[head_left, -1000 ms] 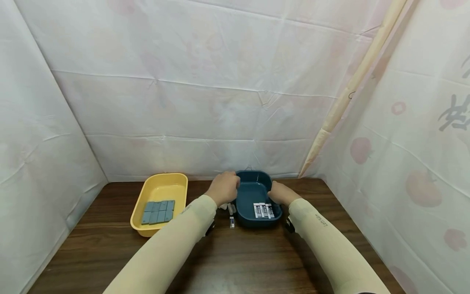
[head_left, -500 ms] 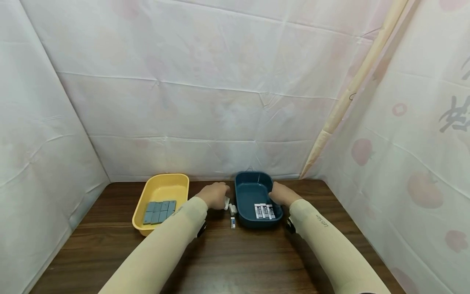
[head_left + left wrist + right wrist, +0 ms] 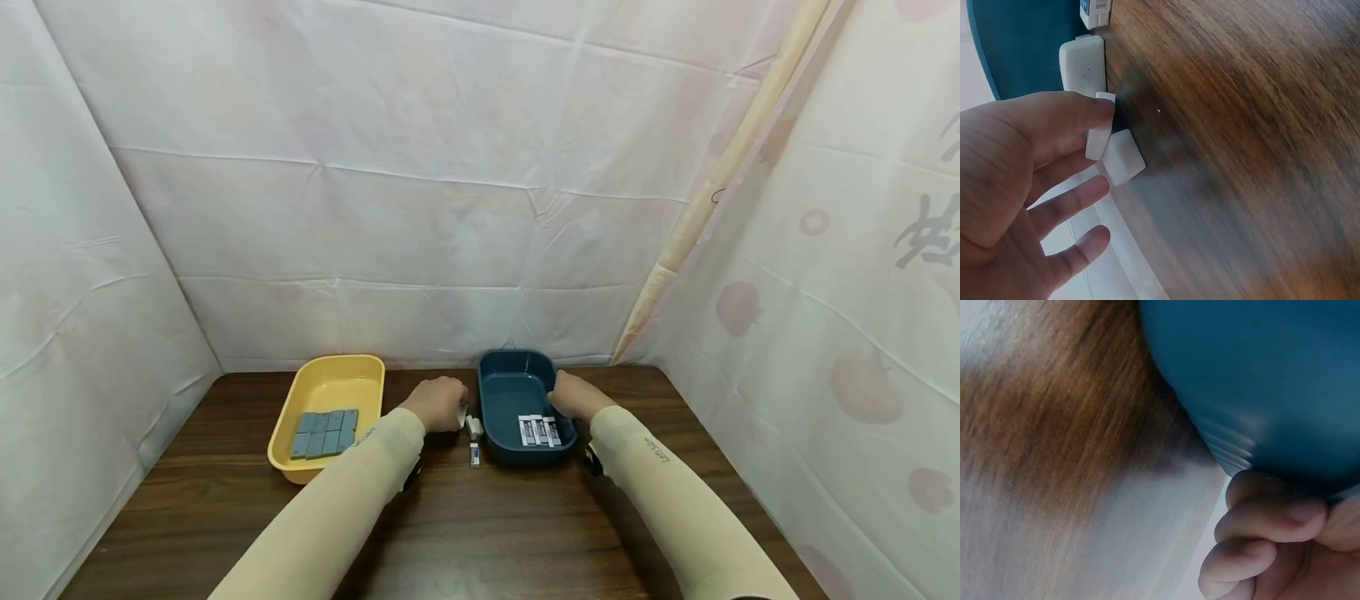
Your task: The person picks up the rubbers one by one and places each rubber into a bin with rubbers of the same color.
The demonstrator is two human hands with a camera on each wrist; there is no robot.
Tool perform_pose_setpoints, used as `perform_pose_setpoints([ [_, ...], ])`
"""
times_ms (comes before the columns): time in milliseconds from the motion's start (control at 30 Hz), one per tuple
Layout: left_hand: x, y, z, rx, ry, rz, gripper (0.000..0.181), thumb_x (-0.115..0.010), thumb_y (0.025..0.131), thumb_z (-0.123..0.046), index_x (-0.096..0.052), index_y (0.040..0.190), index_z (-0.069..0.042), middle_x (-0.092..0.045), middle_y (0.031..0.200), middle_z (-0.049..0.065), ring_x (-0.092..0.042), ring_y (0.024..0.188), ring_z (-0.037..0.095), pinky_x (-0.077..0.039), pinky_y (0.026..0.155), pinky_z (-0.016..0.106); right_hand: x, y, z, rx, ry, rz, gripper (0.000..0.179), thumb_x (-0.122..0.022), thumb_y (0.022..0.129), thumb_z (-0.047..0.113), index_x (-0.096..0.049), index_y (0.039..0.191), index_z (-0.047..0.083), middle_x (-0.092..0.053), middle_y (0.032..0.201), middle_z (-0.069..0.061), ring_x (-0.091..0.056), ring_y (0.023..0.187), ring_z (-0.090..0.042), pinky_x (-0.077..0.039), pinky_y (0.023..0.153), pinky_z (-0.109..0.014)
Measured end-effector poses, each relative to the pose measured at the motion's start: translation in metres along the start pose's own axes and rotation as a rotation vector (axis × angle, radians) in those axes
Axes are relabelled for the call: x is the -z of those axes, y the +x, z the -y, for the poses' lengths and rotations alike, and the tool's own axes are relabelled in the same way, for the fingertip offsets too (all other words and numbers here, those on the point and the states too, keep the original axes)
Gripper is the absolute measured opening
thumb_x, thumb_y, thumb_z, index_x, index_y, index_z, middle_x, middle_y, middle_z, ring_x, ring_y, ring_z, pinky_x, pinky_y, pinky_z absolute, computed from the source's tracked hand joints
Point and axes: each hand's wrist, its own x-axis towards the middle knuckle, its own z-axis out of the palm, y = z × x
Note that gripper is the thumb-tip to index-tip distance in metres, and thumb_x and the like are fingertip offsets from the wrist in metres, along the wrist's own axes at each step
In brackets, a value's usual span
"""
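Note:
My left hand point(image 3: 437, 403) is just left of the dark blue tub point(image 3: 517, 385). In the left wrist view, its thumb and a finger pinch a small white eraser point(image 3: 1099, 140), the other fingers spread. A second white eraser point(image 3: 1125, 157) lies just beyond the pinched one on the wooden table. Against the tub's side sits a larger white eraser point(image 3: 1083, 65), and near it a labelled eraser point(image 3: 1094, 12). My right hand point(image 3: 577, 395) grips the tub's right rim, its fingers curled at the outer wall. Several labelled white erasers point(image 3: 538, 430) lie in a row inside the tub.
To the left stands a yellow tub point(image 3: 352, 367) holding several grey-blue rectangular blocks point(image 3: 324, 433) laid side by side. The brown table point(image 3: 495, 533) ends at white curtains behind and on both sides. A cream pole point(image 3: 697, 208) slants up at the back right corner.
My left hand has left the tub's left rim, moved left and down to the loose erasers, and taken a white one. The right hand stays at the tub's right rim.

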Motion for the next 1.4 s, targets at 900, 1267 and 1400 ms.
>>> perform_pose_setpoints([
  [900,0.002,0.027,-0.054,-0.041,0.025,-0.259,0.025,-0.091,0.098,-0.032,-0.085,0.111,-0.011,-0.079,0.113,0.004,-0.069,0.108,0.023,-0.061,0.099,0.044,-0.007,0.025,-0.011,-0.019,0.007,0.011,0.073,-0.056,0.116,0.027,-0.032,0.170,-0.015,-0.043,0.174,-0.036,-0.052,0.158,-0.048,-0.045,0.129,-0.062],
  [1267,-0.019,0.050,-0.082,-0.011,0.221,-0.159,0.017,-0.082,0.105,-0.027,-0.085,0.119,-0.018,-0.083,0.121,0.001,-0.073,0.116,0.023,-0.050,0.113,0.048,0.003,-0.006,0.006,-0.022,0.001,-0.006,0.070,-0.055,0.118,0.023,-0.030,0.169,-0.019,-0.042,0.174,-0.038,-0.051,0.159,-0.048,-0.044,0.130,-0.061],
  [1400,-0.024,0.054,-0.088,-0.023,0.321,-0.115,0.015,-0.076,0.110,-0.026,-0.085,0.121,-0.023,-0.084,0.120,-0.002,-0.074,0.110,0.020,-0.048,0.107,0.043,0.000,-0.003,0.004,-0.006,-0.017,-0.009,0.067,-0.054,0.117,0.022,-0.034,0.166,-0.019,-0.046,0.171,-0.038,-0.055,0.155,-0.047,-0.047,0.127,-0.060],
])
